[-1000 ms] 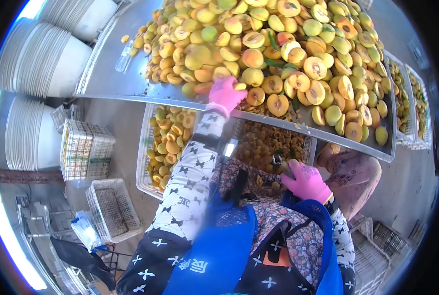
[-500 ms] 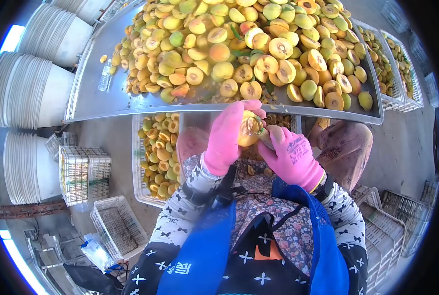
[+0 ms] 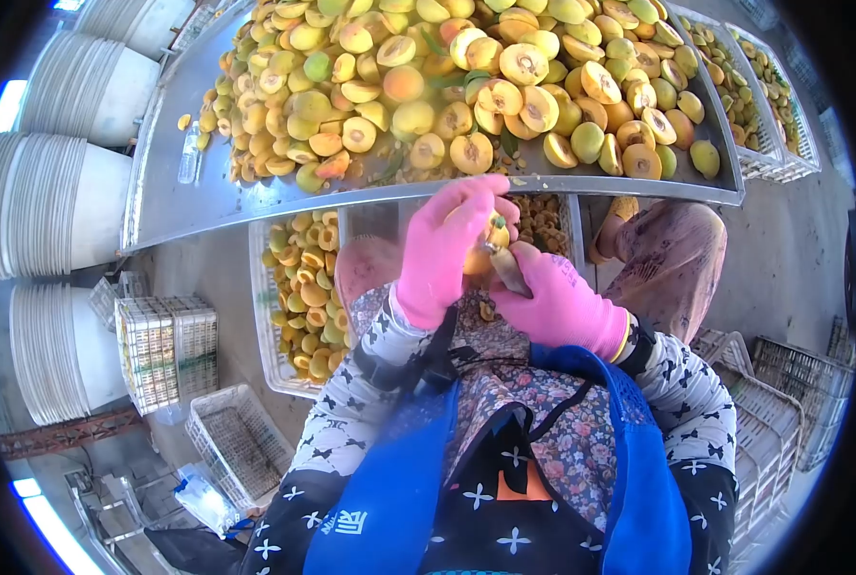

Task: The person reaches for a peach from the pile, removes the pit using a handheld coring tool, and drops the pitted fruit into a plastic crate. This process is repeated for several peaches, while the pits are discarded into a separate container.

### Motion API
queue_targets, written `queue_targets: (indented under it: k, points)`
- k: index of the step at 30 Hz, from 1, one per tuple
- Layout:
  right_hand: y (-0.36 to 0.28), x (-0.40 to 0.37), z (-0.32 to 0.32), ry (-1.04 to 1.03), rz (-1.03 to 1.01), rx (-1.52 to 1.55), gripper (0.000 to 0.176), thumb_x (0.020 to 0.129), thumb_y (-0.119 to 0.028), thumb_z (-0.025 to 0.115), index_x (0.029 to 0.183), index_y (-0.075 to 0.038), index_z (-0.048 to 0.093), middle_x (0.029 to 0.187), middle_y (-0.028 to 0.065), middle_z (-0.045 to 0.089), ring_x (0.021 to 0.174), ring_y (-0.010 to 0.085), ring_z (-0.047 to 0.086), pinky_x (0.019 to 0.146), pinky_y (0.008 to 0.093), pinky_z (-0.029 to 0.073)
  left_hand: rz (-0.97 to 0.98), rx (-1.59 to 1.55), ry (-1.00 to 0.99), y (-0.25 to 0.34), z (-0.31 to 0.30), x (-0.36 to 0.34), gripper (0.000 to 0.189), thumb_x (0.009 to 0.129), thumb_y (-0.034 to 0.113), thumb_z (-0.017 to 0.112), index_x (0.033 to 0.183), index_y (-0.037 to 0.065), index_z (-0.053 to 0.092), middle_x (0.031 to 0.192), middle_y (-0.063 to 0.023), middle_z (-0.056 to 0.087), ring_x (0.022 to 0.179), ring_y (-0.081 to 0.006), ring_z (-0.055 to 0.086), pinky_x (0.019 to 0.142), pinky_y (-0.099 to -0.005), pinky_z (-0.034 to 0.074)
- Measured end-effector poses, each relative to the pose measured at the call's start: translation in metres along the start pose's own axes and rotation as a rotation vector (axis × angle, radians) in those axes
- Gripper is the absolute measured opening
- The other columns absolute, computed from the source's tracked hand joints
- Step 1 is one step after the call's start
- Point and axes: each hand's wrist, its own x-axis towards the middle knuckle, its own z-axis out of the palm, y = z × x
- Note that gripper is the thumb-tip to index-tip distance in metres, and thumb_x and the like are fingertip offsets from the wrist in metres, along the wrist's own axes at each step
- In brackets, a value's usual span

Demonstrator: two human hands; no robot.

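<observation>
Pink gloves cover both of the person's hands, which meet in front of the body, close to the near edge of a metal table (image 3: 169,206). The left hand (image 3: 437,254) curls around a yellow fruit half (image 3: 476,261), which sits between its thumb and fingers, above the lap. The right hand (image 3: 564,302) is closed on a small tool (image 3: 510,272), whose far end meets the fruit; the fingers partly hide that contact, and the exact shape of the tip cannot be told. The left fingertips overlap the table's rim in view, but whether they touch it is unclear.

On the table lies a broad pile of yellow and greenish halved fruit (image 3: 524,63), many pieces with the cut face up. A clear bottle (image 3: 189,153) lies to the left of the pile. Partly beneath the table, a white crate (image 3: 259,297) holds more fruit halves; another crate (image 3: 575,230), mostly hidden by the hands, contains smaller brownish-orange pieces. Beyond the table's right side, filled crates (image 3: 782,168) stand side by side.

Stacked white tubs (image 3: 49,220) line the left, with a perforated crate (image 3: 164,350) near them. The person wears a blue apron (image 3: 380,498) and patterned sleeves (image 3: 351,412).
</observation>
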Motion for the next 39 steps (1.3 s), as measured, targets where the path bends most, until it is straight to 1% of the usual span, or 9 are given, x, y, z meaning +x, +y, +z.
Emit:
queue_targets:
  k: [5,11,13,15,18,21,25,34,39]
  points:
    - [0.009,0.004,0.009,-0.049,0.031,0.128,0.031,0.084,-0.019,0.072,0.101,-0.001,0.054,0.074,0.0192,0.06,0.068,0.0399,0.063,0.059,0.0445,0.048,0.099,-0.05,0.288,-0.017,0.006,0.004,0.037,0.103,0.031,0.053,0.106,-0.003,0.065,0.091,-0.0132,0.068,0.077,-0.0226,0.067,0.073,-0.0326,0.056]
    - [-0.01,0.013,-0.007,-0.255,0.494,0.487,0.019,0.086,-0.012,0.066,0.097,-0.003,0.054,0.07,0.0011,0.055,0.051,0.0112,0.054,0.044,0.0267,0.04,-0.073,0.237,0.16,-0.016,-0.01,0.016,0.037,0.103,0.033,0.053,0.1,-0.002,0.065,0.087,-0.0122,0.068,0.074,-0.0192,0.066,0.069,-0.0297,0.055]
    - [0.003,0.013,0.005,-0.225,0.389,0.417,0.022,0.086,-0.015,0.065,0.1,0.0,0.055,0.072,0.0083,0.06,0.061,0.0181,0.059,0.055,0.0327,0.046,0.137,0.132,0.348,-0.033,0.005,0.015,0.037,0.103,0.032,0.053,0.101,-0.002,0.065,0.088,-0.0123,0.068,0.075,-0.0188,0.066,0.069,-0.0294,0.055]
    - [0.002,0.015,0.005,-0.233,0.408,0.524,0.021,0.085,-0.014,0.065,0.098,0.0,0.056,0.07,0.0075,0.059,0.055,0.0162,0.057,0.05,0.0304,0.044,0.262,0.049,0.454,-0.039,0.013,0.017,0.038,0.104,0.034,0.051,0.102,-0.002,0.065,0.089,-0.0121,0.068,0.076,-0.018,0.066,0.069,-0.0291,0.054]
    - [-0.017,0.021,-0.017,-0.343,0.626,0.866,0.018,0.084,-0.01,0.065,0.094,0.0,0.055,0.065,0.0032,0.055,0.044,0.0124,0.051,0.041,0.026,0.04,0.062,-0.056,0.284,-0.024,0.006,0.017,0.039,0.105,0.034,0.049,0.1,-0.001,0.065,0.088,-0.0113,0.068,0.076,-0.0171,0.065,0.069,-0.0289,0.053]
    - [-0.008,0.02,-0.025,-0.458,0.593,0.917,0.018,0.082,-0.01,0.065,0.093,0.001,0.056,0.062,0.0034,0.055,0.043,0.0126,0.051,0.04,0.0257,0.039,-0.067,-0.064,0.076,-0.019,-0.006,0.023,0.042,0.105,0.037,0.047,0.096,0.001,0.066,0.087,-0.0104,0.068,0.076,-0.0166,0.065,0.07,-0.0285,0.053]
    - [-0.009,0.018,-0.015,-0.384,0.581,0.82,0.016,0.081,-0.01,0.065,0.089,0.001,0.057,0.062,0.003,0.055,0.043,0.0123,0.051,0.04,0.0254,0.038,0.186,0.419,0.279,-0.035,-0.005,0.021,0.047,0.104,0.043,0.048,0.095,0.001,0.067,0.085,-0.0095,0.068,0.073,-0.0165,0.064,0.068,-0.0294,0.053]
    - [-0.004,0.019,-0.014,-0.466,0.604,0.673,0.017,0.081,-0.013,0.066,0.088,0.002,0.058,0.062,0.0023,0.055,0.043,0.0117,0.051,0.04,0.0249,0.038,-0.238,0.03,0.111,-0.03,-0.023,0.016,0.054,0.103,0.05,0.046,0.098,-0.001,0.065,0.089,-0.0113,0.068,0.077,-0.0218,0.066,0.072,-0.0323,0.055]
    - [0.0,0.017,-0.019,-0.512,0.595,0.847,0.019,0.08,-0.012,0.067,0.087,0.003,0.058,0.056,0.0032,0.054,0.041,0.0121,0.051,0.04,0.0251,0.039,0.197,0.46,-0.137,-0.034,-0.031,0.014,0.058,0.101,0.054,0.046,0.102,-0.002,0.061,0.09,-0.0128,0.068,0.08,-0.0216,0.068,0.077,-0.0335,0.055]
